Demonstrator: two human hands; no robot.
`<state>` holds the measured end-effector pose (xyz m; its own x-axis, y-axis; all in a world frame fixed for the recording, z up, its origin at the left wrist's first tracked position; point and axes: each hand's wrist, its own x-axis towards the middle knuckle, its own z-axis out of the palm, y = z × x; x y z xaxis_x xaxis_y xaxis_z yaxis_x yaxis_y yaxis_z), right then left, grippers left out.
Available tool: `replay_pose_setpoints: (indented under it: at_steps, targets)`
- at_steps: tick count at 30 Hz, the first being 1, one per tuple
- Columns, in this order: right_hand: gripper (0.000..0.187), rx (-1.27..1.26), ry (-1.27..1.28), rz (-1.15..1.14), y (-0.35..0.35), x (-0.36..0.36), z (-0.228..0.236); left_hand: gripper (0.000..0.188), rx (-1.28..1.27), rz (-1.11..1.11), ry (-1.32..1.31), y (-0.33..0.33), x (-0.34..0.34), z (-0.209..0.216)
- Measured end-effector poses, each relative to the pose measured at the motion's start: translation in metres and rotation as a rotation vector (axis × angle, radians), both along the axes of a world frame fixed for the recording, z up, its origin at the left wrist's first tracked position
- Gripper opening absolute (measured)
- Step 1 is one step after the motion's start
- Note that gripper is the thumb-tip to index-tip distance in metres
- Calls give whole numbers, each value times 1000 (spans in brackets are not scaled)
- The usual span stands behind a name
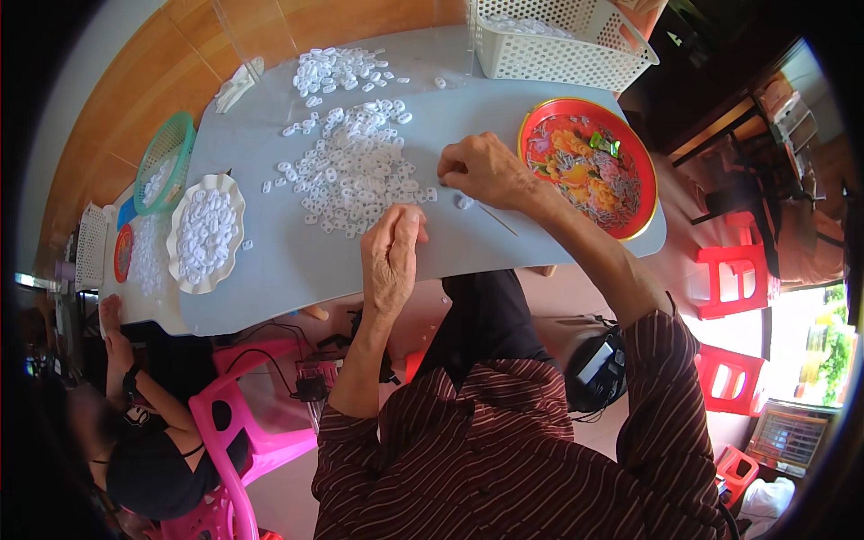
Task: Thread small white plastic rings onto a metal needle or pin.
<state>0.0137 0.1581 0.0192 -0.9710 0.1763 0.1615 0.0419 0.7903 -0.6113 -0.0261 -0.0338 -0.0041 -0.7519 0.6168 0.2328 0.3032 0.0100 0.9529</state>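
Apparently handling white pieces [355, 166] | left hand [392, 261], right hand [493, 173]: fingers curled, can't tell grip | next likely wants fine pinch

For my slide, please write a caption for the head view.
Over a grey table: left hand beside small white pieces, right hand near a red tray.

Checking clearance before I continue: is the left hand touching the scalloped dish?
Apart. The head view shows a broad stretch of grey table between the left hand and the dish.
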Motion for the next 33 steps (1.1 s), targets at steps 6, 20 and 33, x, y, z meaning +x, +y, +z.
replay_pose_setpoints:
  at_steps: [6, 20, 33]
  targets:
    - [15, 15, -13, 44, 4, 12, 14, 30, 14, 18, 45, 2, 1, 0]
    - [15, 110, -128, 61, -10, 24, 5, 30, -80, 16, 86, 2, 4, 7]
    - [15, -1046, 201, -115, -33, 41, 0, 15, 59, -17, 73, 30, 9, 12]
